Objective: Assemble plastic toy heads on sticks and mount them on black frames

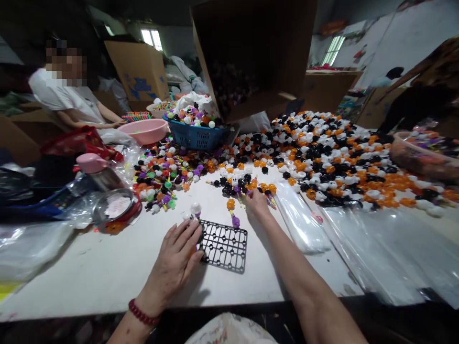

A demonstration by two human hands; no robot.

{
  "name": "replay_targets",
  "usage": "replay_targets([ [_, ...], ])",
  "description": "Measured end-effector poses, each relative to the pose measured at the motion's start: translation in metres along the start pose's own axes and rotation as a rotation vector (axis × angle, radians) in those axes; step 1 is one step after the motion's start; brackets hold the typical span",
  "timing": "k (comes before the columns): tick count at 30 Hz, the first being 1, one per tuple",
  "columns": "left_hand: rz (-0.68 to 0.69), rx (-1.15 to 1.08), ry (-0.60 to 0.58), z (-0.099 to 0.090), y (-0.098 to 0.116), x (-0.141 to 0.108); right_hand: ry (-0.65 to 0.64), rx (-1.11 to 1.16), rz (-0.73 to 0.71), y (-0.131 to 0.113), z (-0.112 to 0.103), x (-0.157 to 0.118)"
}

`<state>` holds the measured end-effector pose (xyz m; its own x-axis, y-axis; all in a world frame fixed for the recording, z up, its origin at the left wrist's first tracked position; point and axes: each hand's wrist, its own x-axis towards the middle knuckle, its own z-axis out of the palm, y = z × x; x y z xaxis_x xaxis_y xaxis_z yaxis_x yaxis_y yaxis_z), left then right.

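A black plastic grid tray (227, 248) lies flat on the white table. My left hand (177, 255) rests over its left end, fingers stretched out and close together. Small toys, a white one (195, 208) among them, show past its fingertips, and an orange bit peeks from beneath the palm. Further forward, my right hand (256, 202) reaches into a small heap of black, white and orange toys (234, 184), its fingers closed; what they hold is hidden. Between tray and heap lies a toy with an orange pumpkin head (231, 204) and a purple end (235, 220).
Clear plastic bags (299, 217) lie to the right. Behind them spreads a large pile of toys (344, 157). A blue basket (195, 136), pink basin (143, 131), pink-lidded bottle (102, 172) and round metal tin (113, 205) stand left. Other people are nearby at both sides.
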<state>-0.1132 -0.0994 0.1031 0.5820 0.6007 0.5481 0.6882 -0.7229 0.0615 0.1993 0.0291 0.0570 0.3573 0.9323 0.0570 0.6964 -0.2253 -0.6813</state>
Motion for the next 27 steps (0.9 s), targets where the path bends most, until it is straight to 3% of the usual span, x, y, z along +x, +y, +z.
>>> replay_targets([
  [3,-0.003,-0.027,-0.019,0.0,0.001,0.001,-0.077,0.236,-0.055,-0.016,0.013,-0.027],
  [6,-0.028,-0.068,-0.031,0.001,0.001,0.001,-0.277,0.463,-0.11,-0.034,0.038,-0.058],
  [10,-0.048,-0.089,-0.046,0.001,0.002,0.002,-0.487,0.501,-0.192,-0.053,0.067,-0.09],
  [13,-0.045,-0.088,-0.052,0.002,0.002,0.003,-0.53,0.383,-0.255,-0.06,0.072,-0.102],
  [22,-0.046,-0.094,-0.037,0.004,0.004,0.005,-0.551,0.159,-0.492,-0.065,0.056,-0.103],
  [27,-0.054,-0.085,-0.025,0.005,0.005,0.006,-0.565,0.115,-0.535,-0.063,0.061,-0.105],
])
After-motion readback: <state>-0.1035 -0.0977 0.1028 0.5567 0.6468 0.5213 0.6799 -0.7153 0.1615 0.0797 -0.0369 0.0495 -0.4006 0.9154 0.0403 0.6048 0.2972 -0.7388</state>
